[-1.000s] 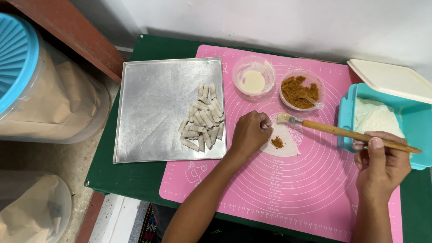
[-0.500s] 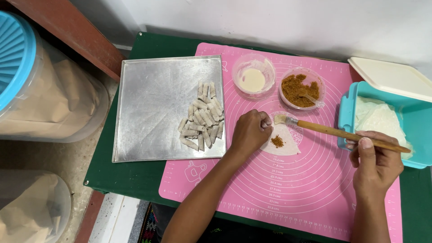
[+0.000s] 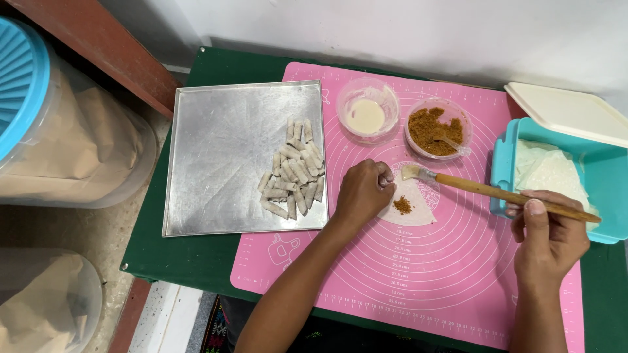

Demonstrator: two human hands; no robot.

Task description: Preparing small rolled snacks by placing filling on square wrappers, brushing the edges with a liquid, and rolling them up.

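A small white wrapper sheet (image 3: 413,204) lies on the pink silicone mat (image 3: 418,274), with a dab of brown filling (image 3: 402,205) on it. My left hand (image 3: 362,191) rests curled on the wrapper's left edge, fingertips pinching it. My right hand (image 3: 548,236) grips the wooden handle of a pastry brush (image 3: 497,193); its pale bristles touch the wrapper's upper edge. A clear bowl of white paste (image 3: 367,115) and a clear bowl of brown filling (image 3: 436,129) with a small spoon in it stand at the mat's far side.
A metal tray (image 3: 222,157) to the left holds several rolled white pieces (image 3: 293,171). A turquoise box (image 3: 605,176) of white wrappers sits at right, its cream lid (image 3: 566,111) behind it. Big lidded plastic containers stand off the green table's left side.
My right hand has drawn slightly back toward me while the brush tip stays on the wrapper. My left hand has kept its place.
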